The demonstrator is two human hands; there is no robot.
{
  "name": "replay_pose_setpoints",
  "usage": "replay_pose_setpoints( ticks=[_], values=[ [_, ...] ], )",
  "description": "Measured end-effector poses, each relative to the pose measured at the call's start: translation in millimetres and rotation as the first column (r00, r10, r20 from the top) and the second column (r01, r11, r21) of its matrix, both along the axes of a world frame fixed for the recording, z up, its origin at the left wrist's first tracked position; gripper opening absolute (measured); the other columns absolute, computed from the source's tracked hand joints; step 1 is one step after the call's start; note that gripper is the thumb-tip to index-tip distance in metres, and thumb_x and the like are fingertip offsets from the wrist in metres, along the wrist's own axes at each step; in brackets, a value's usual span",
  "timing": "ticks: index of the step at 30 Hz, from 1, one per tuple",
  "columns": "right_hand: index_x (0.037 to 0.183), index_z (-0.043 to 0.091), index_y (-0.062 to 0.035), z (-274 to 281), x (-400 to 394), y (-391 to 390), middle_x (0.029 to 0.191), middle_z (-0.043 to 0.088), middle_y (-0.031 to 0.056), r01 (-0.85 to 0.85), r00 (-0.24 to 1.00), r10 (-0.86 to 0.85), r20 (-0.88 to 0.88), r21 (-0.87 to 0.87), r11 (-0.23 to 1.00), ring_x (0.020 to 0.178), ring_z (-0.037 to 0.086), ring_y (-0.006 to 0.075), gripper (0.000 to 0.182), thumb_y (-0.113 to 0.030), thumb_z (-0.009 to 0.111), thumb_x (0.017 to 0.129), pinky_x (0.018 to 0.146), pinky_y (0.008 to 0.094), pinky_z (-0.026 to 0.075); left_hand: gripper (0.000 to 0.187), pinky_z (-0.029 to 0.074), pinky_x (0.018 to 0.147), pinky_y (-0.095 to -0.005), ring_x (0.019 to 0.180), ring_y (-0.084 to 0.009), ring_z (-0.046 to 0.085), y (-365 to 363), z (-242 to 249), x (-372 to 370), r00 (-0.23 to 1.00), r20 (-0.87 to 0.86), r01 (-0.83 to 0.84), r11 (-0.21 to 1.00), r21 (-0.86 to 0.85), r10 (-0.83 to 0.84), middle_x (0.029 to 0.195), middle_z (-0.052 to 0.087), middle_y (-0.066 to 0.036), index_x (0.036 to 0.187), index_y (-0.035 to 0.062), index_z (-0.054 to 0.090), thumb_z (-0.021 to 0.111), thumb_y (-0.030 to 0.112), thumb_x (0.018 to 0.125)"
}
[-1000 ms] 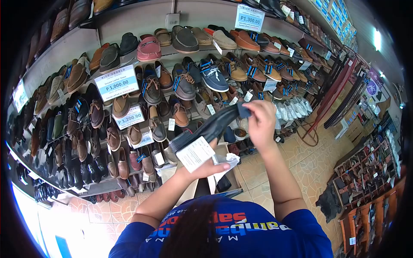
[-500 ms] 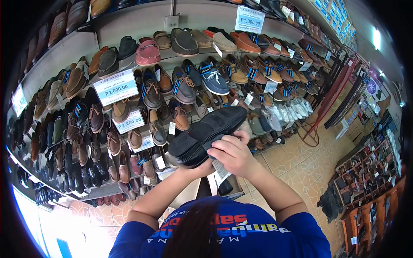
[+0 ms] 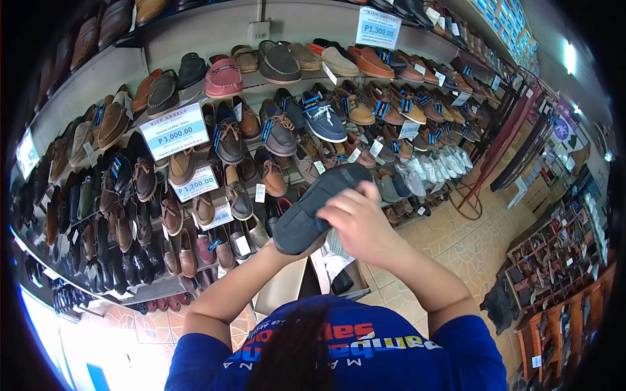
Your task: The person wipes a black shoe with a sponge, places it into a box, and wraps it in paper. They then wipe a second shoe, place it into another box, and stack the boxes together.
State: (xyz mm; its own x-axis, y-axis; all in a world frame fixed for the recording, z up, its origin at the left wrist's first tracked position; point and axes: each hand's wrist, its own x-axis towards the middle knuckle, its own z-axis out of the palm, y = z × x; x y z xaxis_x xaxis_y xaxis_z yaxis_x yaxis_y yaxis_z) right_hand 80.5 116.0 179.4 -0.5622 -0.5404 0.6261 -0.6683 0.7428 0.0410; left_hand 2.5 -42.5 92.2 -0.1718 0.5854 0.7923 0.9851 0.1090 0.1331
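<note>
A black shoe (image 3: 303, 225) is held up in front of my chest, its dark sole facing me. My left hand (image 3: 291, 253) grips the shoe from beneath at its lower end, most of the fingers hidden behind it. Over the middle of the sole, my right hand (image 3: 355, 221) has its fingers curled together. A small dark bit shows at the fingertips, too blurred to name. Below the hands stands an open box (image 3: 279, 290) with pale paper (image 3: 336, 264) and a black item (image 3: 341, 282) in it.
Shelves of loafers and boat shoes fill the wall ahead, with price signs (image 3: 175, 132) among them. Belts (image 3: 515, 137) hang at the right. A rack of small leather goods (image 3: 554, 254) stands on the right over the tiled floor (image 3: 433, 251).
The shoe has turned so its sole faces me more fully, and its lower end has shifted right. My right hand has moved slightly along the sole. The hanging tag is no longer clearly seen.
</note>
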Motion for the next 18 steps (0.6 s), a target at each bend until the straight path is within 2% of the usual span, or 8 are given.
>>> replay_pose_setpoints(
  ticks=[2, 5, 9, 11, 12, 15, 17, 18],
  values=[
    [0.088, 0.064, -0.0074, -3.4, 17.5, 11.4, 0.084, 0.057, 0.0037, 0.024, 0.989, -0.044, 0.141, 0.143, 0.989, 0.086, 0.053, 0.0196, 0.021, -0.003, 0.056, 0.069, 0.086, 0.0417, 0.03, 0.043, 0.044, 0.091, -0.0413, 0.102, -0.0325, 0.057, -4.2, -2.3, 5.5, 0.995, 0.019, -0.097, 0.995, -0.007, 0.097, 0.111, 0.059, -0.014, 0.114, 0.0037, 0.057, 0.066, 0.011, 0.072],
    [0.089, 0.064, -0.009, -8.7, 22.6, 17.9, 0.085, 0.058, 0.0033, -0.069, 0.964, 0.061, 0.258, 0.022, 0.997, 0.085, 0.054, 0.0199, 0.024, 0.0, 0.057, 0.068, 0.084, 0.0414, 0.03, 0.046, 0.044, 0.091, -0.0391, 0.101, -0.0327, 0.058, -6.0, -13.6, 9.7, 0.94, -0.16, -0.312, 0.949, -0.045, 0.301, 0.11, 0.06, -0.014, 0.115, 0.0051, 0.058, 0.067, 0.014, 0.071],
    [0.089, 0.064, -0.0111, 23.0, 9.9, 7.3, 0.085, 0.061, 0.0022, 0.016, 0.999, -0.027, -0.042, -0.251, 0.968, 0.085, 0.056, 0.0218, 0.026, 0.002, 0.061, 0.067, 0.084, 0.0402, 0.031, 0.034, 0.044, 0.083, -0.0383, 0.094, -0.0258, 0.058, 6.1, -14.0, 7.3, 0.99, 0.044, -0.131, 0.991, 0.018, 0.13, 0.095, 0.062, -0.009, 0.107, 0.0087, 0.058, 0.064, 0.018, 0.075],
    [0.089, 0.062, -0.0087, 9.1, 0.1, 2.9, 0.086, 0.061, 0.0036, 0.092, 0.994, -0.088, 0.057, -0.081, 0.992, 0.086, 0.056, 0.0233, 0.024, 0.002, 0.06, 0.068, 0.083, 0.04, 0.033, 0.033, 0.044, 0.081, -0.0378, 0.091, -0.0263, 0.058, 8.4, -18.3, 6.8, 0.991, 0.015, -0.133, 0.987, -0.095, 0.135, 0.093, 0.061, -0.009, 0.106, 0.0088, 0.058, 0.063, 0.016, 0.074],
    [0.089, 0.062, -0.0084, -5.7, 0.6, 2.1, 0.087, 0.061, 0.0037, 0.094, 0.995, -0.091, 0.03, -0.144, 0.985, 0.087, 0.056, 0.0233, 0.024, 0.002, 0.06, 0.068, 0.083, 0.0405, 0.033, 0.037, 0.044, 0.078, -0.0363, 0.086, -0.027, 0.058, 16.1, -52.1, -3.9, 0.984, 0.088, -0.139, 0.974, -0.178, 0.156, 0.091, 0.061, -0.01, 0.107, 0.0081, 0.058, 0.064, 0.015, 0.071],
    [0.089, 0.062, -0.0085, -34.0, 5.8, 16.4, 0.086, 0.061, 0.0037, 0.174, 0.982, -0.154, 0.112, -0.195, 0.965, 0.089, 0.055, 0.0232, 0.025, 0.003, 0.059, 0.067, 0.084, 0.0421, 0.032, 0.046, 0.045, 0.078, -0.0373, 0.087, -0.0273, 0.058, 16.9, -40.2, 17.4, 0.969, 0.116, -0.171, 0.934, -0.315, 0.217, 0.091, 0.061, -0.013, 0.114, 0.006, 0.055, 0.064, 0.013, 0.069],
    [0.09, 0.063, -0.0098, -41.0, 4.3, 23.0, 0.086, 0.061, 0.0038, 0.208, 0.974, -0.181, 0.139, -0.211, 0.955, 0.088, 0.056, 0.0227, 0.027, 0.002, 0.059, 0.066, 0.084, 0.0424, 0.031, 0.061, 0.044, 0.085, -0.0414, 0.098, -0.0299, 0.057, 23.2, -45.4, 20.2, 0.984, 0.11, -0.119, 0.976, -0.182, 0.141, 0.101, 0.058, -0.017, 0.128, 0.0042, 0.048, 0.063, 0.009, 0.069],
    [0.091, 0.063, -0.0104, -42.8, 5.5, 21.3, 0.086, 0.061, 0.0037, 0.194, 0.979, -0.171, 0.11, -0.255, 0.947, 0.088, 0.056, 0.0224, 0.027, 0.002, 0.059, 0.066, 0.085, 0.0423, 0.031, 0.06, 0.042, 0.089, -0.042, 0.104, -0.0329, 0.054, 24.0, -51.3, 21.6, 0.965, 0.22, -0.085, 0.963, -0.257, 0.144, 0.11, 0.055, -0.019, 0.125, 0.0059, 0.05, 0.065, 0.012, 0.068]
  ],
)
